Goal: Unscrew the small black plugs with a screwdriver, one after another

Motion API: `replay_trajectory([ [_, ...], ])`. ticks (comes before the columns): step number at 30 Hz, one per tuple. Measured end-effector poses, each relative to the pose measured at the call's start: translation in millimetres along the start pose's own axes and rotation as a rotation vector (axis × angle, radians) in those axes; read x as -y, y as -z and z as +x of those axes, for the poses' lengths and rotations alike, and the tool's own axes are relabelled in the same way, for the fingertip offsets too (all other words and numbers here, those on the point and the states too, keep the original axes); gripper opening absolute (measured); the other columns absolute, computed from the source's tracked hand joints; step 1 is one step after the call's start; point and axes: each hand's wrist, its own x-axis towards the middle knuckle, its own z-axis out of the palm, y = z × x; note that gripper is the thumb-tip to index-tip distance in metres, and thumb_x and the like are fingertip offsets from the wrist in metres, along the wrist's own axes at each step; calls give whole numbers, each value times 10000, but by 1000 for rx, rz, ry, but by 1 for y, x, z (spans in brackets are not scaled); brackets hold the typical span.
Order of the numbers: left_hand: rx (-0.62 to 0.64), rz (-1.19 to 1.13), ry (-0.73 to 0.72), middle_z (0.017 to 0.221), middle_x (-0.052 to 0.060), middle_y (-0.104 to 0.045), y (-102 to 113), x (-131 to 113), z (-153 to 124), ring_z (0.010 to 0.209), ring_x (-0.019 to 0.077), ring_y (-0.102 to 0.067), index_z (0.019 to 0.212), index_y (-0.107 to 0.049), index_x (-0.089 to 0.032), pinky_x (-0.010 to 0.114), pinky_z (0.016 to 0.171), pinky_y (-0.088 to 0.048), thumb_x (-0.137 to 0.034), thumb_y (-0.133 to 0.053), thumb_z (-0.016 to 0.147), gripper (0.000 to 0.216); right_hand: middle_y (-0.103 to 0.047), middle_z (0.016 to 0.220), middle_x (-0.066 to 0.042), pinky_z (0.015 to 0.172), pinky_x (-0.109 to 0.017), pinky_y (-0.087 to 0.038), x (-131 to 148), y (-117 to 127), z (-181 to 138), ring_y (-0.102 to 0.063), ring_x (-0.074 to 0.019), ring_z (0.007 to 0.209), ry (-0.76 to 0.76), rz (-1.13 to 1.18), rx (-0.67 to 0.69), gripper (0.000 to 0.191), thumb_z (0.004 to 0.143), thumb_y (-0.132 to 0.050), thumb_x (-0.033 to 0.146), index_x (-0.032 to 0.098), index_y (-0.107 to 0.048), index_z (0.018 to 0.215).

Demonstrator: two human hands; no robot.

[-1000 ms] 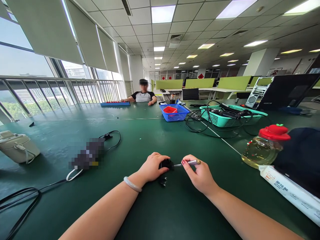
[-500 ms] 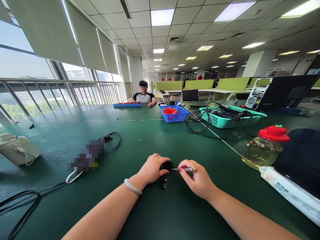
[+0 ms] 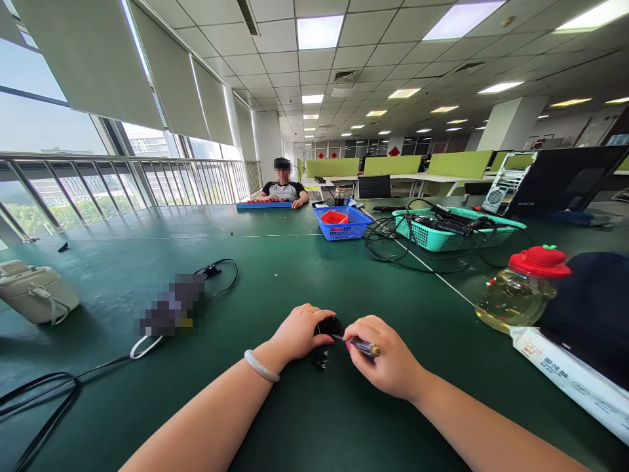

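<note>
My left hand (image 3: 302, 331), with a pale bangle at the wrist, is closed around a small black object (image 3: 330, 326) and holds it against the green table. Much of that object is hidden by the fingers, so its kind is unclear. In my right hand (image 3: 381, 357) is a screwdriver (image 3: 366, 346) with a dark handle and a brass-coloured end. Its thin metal shaft points left and meets the right side of the black object. Just below my left fingertips lies a small black piece with shiny metal prongs (image 3: 322, 359).
Left are a blurred dark device (image 3: 171, 305) with cables and a beige case (image 3: 37, 292). Ahead stand a blue basket (image 3: 343, 231) and a green basket (image 3: 432, 241) full of cables. To the right are a red-lidded bottle (image 3: 515, 295) and a white box (image 3: 570, 377). A person (image 3: 282, 187) sits opposite.
My right hand has moved slightly left and down, bringing the screwdriver closer to the black object and tilting its handle. The left hand stays put. Across the table, the blue tray has shifted right.
</note>
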Motion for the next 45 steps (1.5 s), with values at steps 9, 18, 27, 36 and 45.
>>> replay_trajectory([
  [9,-11,-5,4,1154,65,-703,-1,0,0,1067,255,-625,1280,-599,-259,406,987,-462,-461,-701,828,506,-656,779,-25,694,-334,-471,4,0,2,-574,-186,712,45,-43,55,102,863,-515,138,236,-529,840],
  [18,-3,-17,22,1180,68,-692,-1,0,0,1090,260,-614,1285,-601,-262,403,987,-469,-455,-695,835,498,-677,784,-24,670,-330,-483,-3,-2,1,-602,-199,728,-130,-4,76,60,866,-610,218,240,-575,823],
  [27,-6,-23,40,1165,67,-702,1,-1,-1,1069,260,-622,1281,-609,-249,395,971,-476,-441,-710,822,508,-651,728,-17,703,-338,-455,7,3,0,-564,-171,642,78,-68,-112,59,916,-539,213,237,-538,863],
  [36,-14,-15,26,1159,70,-705,1,-2,-1,1059,251,-627,1310,-589,-232,393,973,-483,-423,-699,836,522,-666,761,-6,674,-307,-465,-4,2,5,-603,-192,725,-263,-39,-10,126,920,-516,269,243,-559,804],
  [45,-67,-61,-19,1222,65,-676,4,-6,-3,1118,235,-597,1329,-561,-236,402,1022,-462,-332,-613,898,445,-670,775,1,689,-308,-473,-7,0,1,-606,-194,744,-339,42,25,165,928,-513,358,249,-581,825],
])
